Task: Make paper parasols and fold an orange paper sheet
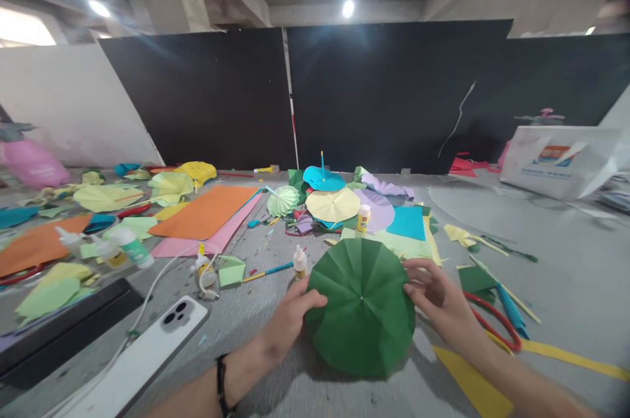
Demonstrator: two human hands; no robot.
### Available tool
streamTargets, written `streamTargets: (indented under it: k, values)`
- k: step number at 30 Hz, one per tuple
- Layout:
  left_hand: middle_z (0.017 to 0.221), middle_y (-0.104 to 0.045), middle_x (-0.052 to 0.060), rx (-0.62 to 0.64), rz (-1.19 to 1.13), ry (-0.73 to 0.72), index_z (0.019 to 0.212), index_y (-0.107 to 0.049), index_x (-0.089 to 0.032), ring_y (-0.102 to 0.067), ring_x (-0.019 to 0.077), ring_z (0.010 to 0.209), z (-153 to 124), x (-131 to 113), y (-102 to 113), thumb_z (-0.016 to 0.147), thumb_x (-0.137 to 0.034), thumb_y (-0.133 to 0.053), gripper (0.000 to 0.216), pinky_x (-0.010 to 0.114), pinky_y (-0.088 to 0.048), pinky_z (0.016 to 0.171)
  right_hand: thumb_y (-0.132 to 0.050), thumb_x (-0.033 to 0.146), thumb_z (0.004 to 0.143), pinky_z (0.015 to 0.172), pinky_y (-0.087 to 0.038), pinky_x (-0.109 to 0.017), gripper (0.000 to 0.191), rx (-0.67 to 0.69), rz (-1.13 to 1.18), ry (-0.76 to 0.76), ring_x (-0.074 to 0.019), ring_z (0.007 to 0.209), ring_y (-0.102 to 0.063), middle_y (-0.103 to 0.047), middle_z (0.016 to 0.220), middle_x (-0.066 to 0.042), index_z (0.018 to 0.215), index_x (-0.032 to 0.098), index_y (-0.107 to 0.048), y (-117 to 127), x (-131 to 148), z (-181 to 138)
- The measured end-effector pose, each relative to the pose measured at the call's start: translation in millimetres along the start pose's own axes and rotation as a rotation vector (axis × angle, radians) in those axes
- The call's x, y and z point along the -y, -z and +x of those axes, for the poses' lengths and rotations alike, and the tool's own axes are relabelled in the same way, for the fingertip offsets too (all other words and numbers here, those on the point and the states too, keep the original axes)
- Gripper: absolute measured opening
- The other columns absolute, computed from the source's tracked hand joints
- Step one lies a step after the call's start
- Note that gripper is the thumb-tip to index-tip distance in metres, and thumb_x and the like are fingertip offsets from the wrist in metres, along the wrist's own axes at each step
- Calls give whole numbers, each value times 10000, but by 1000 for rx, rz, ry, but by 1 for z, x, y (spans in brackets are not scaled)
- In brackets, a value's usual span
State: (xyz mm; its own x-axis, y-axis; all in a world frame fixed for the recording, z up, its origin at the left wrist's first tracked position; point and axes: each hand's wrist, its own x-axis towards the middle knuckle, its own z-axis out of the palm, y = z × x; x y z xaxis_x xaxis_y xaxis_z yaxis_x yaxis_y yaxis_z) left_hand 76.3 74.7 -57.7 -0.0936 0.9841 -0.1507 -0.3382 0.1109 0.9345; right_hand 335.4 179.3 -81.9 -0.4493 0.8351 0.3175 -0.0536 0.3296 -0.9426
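Observation:
A round sheet of dark green paper [361, 333], creased in folds that fan out from a small pale spot at its centre, is held up above the table. My left hand [295, 310] pinches its left edge, thumb on top and the other fingers hidden beneath. At the right edge, my right hand [433, 287] grips the paper between thumb and fingers. Just behind the disc stands a small white glue bottle [300, 263]. Farther back, a yellow glue stick [363, 218] is upright beside a pale yellow pleated paper disc [333, 206].
A white phone [142, 359] and a black box [73, 333] lie at the left. Orange paper [207, 211] and several glue bottles are behind them. Red-handled scissors [497, 323] and a yellow paper piece [472, 382] lie right. A white bag [556, 162] stands back right.

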Motion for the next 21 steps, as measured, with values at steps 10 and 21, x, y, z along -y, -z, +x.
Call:
streamTargets:
  k: [10, 21]
  values:
    - [857, -751, 47, 45, 201, -189, 931, -752, -162, -664, 200, 812, 3, -13, -4, 772, -182, -654, 188, 252, -511, 738, -745, 485, 863, 813, -630, -398, 428, 232, 157, -135, -255, 911, -771, -805, 986, -69, 1195, 232, -650, -4, 10, 1]
    - [931, -758, 75, 177, 158, -190, 1014, -755, -167, -688, 243, 942, 6, -15, -4, 745, -146, -721, 271, 288, -531, 825, -779, 457, 824, 820, -630, -433, 390, 252, 141, -193, -276, 849, -781, -818, 924, -72, 1120, 204, -752, -3, 22, 3]
